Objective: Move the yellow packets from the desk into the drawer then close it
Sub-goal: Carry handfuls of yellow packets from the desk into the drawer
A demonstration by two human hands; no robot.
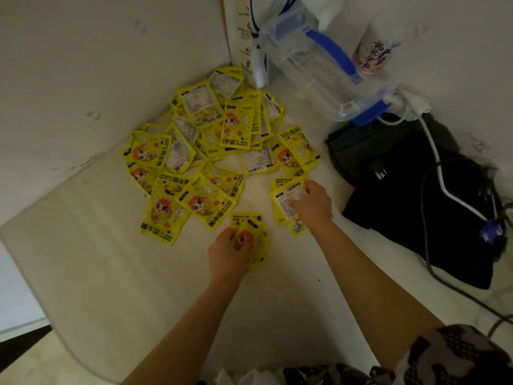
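The yellow packets lie in a loose, overlapping heap on the white desk, piled toward the back corner where the walls meet. The heap sits ahead of both my hands, up and slightly to the left of them, with no single long axis; the packets point every way. Its nearest edge, the packets just left of my left hand, is closer to that hand than to the right one.

My left hand is closed around a small bunch of packets, thumb pressed over the printed face, the bunch fanning out to the right of my palm. My right hand presses down on a second small stack, fingers curled over its top edge; I judge it is gathering rather than lifting, since the stack lies flat on the desk.

Farther out on the right are a clear plastic box and a dark bag with cables. The drawer is not in view, so I cannot tell which way the carry goes.
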